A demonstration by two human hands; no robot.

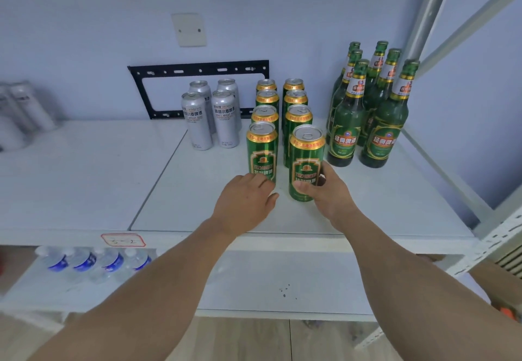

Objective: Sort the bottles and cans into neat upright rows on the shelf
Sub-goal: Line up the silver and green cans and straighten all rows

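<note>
Holding the front green can [306,160] low on its body, the right hand [324,188] has its thumb across the label and its fingers curled round the far side; this can stands upright on the shelf [197,199], a little nearer to the camera than its neighbour. I take this can as the landmark. Just to its left stands another green can [262,150], and the left hand [245,197] lies at the foot of that one with relaxed fingers that touch it or almost touch it; I cannot tell which, but the hand grasps nothing. Behind the landmark can the green cans [295,98] run back in two columns, all upright. Further left of it four silver cans [210,112] stand in a square block. To its right the green bottles [370,106] stand upright in a close group near the shelf post [432,13].

In my judgement the sorting is almost done: every sort is already grouped and upright. What is left seems small, namely to push the landmark can back level with its neighbour. On the lower shelf water bottles [93,262] lie on their sides; whether they belong to the task I cannot say.
</note>
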